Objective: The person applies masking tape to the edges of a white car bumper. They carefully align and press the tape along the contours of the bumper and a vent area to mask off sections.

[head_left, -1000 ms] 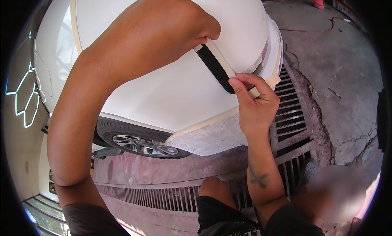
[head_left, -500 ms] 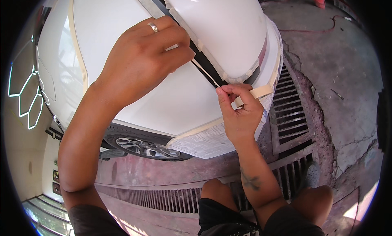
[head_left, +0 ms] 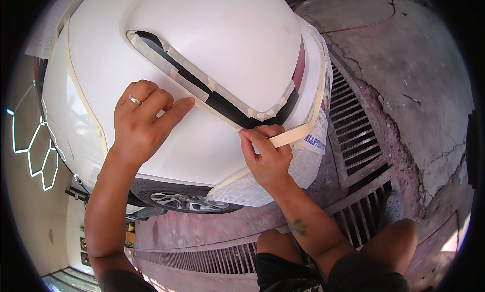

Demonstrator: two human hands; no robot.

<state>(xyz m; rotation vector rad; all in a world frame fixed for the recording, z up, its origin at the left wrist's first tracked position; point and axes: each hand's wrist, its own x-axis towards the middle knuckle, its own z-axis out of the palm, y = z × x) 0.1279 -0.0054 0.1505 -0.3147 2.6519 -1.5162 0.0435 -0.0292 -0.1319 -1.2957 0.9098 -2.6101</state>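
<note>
A cream strip of masking tape [head_left: 290, 137] runs along the lower edge of a black, tape-edged recess [head_left: 228, 106] in a white car body [head_left: 217, 44]. My left hand [head_left: 144, 115], with a ring on one finger, is closed with its fingers curled. Its thumb tip meets the strip's upper left end; whatever lies under the thumb is hidden. My right hand [head_left: 270, 154] pinches the strip below the recess, near its lower corner. From there the tape's loose length passes behind the fingers and out to the right.
Printed paper [head_left: 273, 183] is taped over the car's lower corner, near a wheel [head_left: 189, 201]. Drain grating [head_left: 356, 125] crosses the cracked concrete floor [head_left: 399, 54], where a thin pen-like object [head_left: 411, 99] lies. A hexagonal light pattern [head_left: 33, 145] shows at the left.
My view has shifted, so more of the recess shows. My left hand has moved left and down off the recess, away from my right hand. The right hand keeps its pinch on the tape.
</note>
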